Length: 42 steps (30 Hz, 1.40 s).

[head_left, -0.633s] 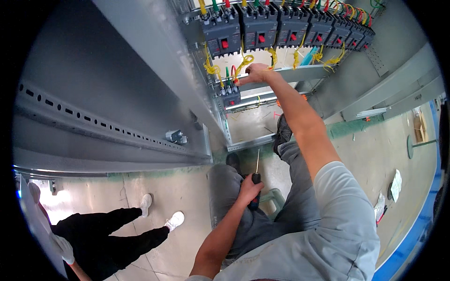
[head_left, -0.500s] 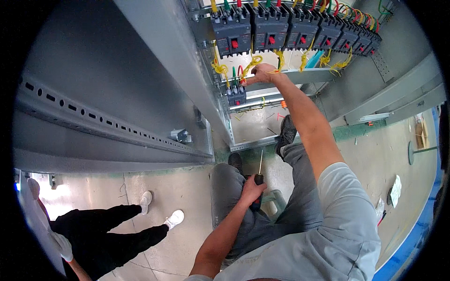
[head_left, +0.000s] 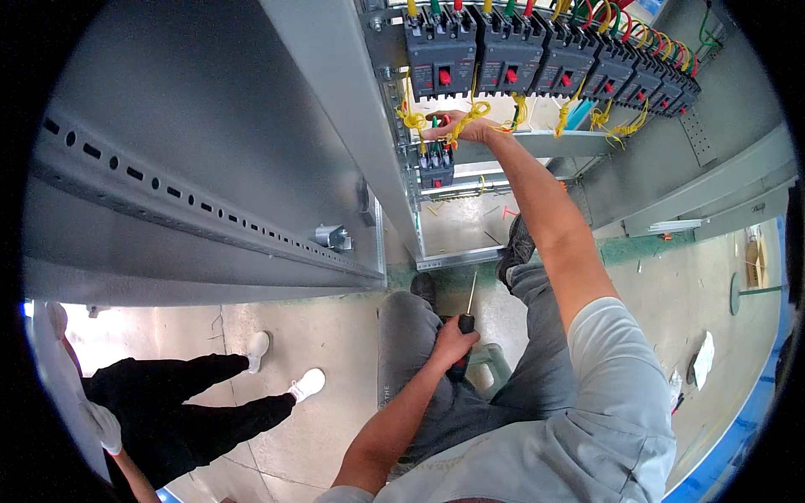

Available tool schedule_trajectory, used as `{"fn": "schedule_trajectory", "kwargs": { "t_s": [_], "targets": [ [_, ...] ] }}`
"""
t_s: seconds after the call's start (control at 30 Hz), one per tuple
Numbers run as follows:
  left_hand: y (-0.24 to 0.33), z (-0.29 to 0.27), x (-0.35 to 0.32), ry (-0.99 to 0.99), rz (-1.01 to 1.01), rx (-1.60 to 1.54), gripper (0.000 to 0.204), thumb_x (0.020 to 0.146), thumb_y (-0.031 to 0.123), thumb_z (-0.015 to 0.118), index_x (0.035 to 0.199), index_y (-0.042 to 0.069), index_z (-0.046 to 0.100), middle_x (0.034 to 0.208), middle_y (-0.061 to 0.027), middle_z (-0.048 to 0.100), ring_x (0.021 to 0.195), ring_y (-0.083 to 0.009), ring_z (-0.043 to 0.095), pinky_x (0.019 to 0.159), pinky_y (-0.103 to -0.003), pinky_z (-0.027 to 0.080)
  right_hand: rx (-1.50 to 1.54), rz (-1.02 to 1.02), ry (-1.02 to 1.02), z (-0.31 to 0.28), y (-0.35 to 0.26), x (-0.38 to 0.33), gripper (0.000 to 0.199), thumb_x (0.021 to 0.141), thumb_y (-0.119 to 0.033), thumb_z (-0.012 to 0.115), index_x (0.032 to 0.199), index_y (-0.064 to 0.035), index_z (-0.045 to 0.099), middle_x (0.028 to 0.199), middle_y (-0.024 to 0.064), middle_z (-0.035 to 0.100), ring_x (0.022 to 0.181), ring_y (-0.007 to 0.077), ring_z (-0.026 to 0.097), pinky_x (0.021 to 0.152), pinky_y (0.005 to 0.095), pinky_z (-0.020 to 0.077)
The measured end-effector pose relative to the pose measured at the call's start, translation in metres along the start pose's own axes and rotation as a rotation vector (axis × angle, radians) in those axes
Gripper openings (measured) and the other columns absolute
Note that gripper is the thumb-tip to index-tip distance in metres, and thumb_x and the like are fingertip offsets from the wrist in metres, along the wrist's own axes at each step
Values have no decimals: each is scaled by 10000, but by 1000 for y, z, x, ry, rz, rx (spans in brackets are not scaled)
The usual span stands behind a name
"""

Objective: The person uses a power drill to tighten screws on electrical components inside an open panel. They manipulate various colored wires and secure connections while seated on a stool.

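My left hand (head_left: 455, 342) is closed round the black handle of a screwdriver (head_left: 471, 293), its metal shaft pointing up and away over my lap. My right hand (head_left: 470, 127) reaches into the metal cabinet, its fingers round the short green and red wires (head_left: 444, 122) above a small black circuit breaker (head_left: 436, 173). A coiled yellow wire (head_left: 472, 117) hangs in front of that hand and partly covers the fingers. Above it runs a row of larger black circuit breakers (head_left: 442, 71) with red switches and yellow, green and red leads on top.
A grey cabinet panel (head_left: 210, 126) with a slotted rail stands at left; a frame post (head_left: 335, 92) rises beside the breakers. At lower left stands another person in black trousers (head_left: 201, 411) and white gloves. A green stool (head_left: 495, 365) shows between my legs. Wire scraps lie on the floor.
My right hand has shifted left, its fingers passing behind the yellow coil to the short wires. The cabinet has moved slightly right in view. The left hand still holds the screwdriver.
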<state>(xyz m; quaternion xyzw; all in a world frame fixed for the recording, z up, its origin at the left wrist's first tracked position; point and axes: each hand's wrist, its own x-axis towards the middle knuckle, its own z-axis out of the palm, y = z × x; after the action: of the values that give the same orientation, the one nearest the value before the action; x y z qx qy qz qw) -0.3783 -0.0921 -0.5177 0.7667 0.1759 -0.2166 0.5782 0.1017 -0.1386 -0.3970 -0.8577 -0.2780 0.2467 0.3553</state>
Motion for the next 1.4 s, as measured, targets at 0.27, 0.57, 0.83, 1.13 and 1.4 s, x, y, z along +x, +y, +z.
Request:
{"fn": "schedule_trajectory", "kwargs": {
  "t_s": [0.27,0.57,0.83,1.13,1.4],
  "targets": [
    [-5,0,3,-6,2,-4,434,763,225,774,1102,-16,650,860,-136,711,790,-267,697,740,-399,542,-64,122,-51,-1,-26,-7,841,764,-752,754,1212,-41,750,1190,154,712,1163,282,632,1008,380,456],
    [10,-4,-1,-17,-3,25,517,756,273,757,1165,-26,651,946,-235,720,925,-382,722,813,-460,546,1,-128,7,-10,-9,-23,851,762,-672,810,1375,-104,652,1322,127,683,1208,282,628,1039,420,474],
    [18,-8,-6,-49,-34,20,541,751,279,764,1180,-27,642,992,-254,720,957,-401,714,839,-469,545,-114,-184,122,-9,-19,-27,689,743,-487,913,1232,-46,709,1071,85,731,984,208,670,882,358,531],
    [-10,5,2,42,49,21,398,767,222,780,1065,-8,648,839,-119,688,772,-248,679,714,-402,530,-471,-168,-69,-24,-57,-22,707,751,-674,822,817,15,680,720,109,654,694,233,626,660,417,483],
    [-4,6,6,-19,29,-6,410,761,220,782,1083,0,658,855,-128,700,772,-267,689,712,-411,537,-333,-131,-155,-27,-62,-18,680,723,-610,873,877,27,691,702,67,624,602,195,586,497,372,468]
  ]
}}
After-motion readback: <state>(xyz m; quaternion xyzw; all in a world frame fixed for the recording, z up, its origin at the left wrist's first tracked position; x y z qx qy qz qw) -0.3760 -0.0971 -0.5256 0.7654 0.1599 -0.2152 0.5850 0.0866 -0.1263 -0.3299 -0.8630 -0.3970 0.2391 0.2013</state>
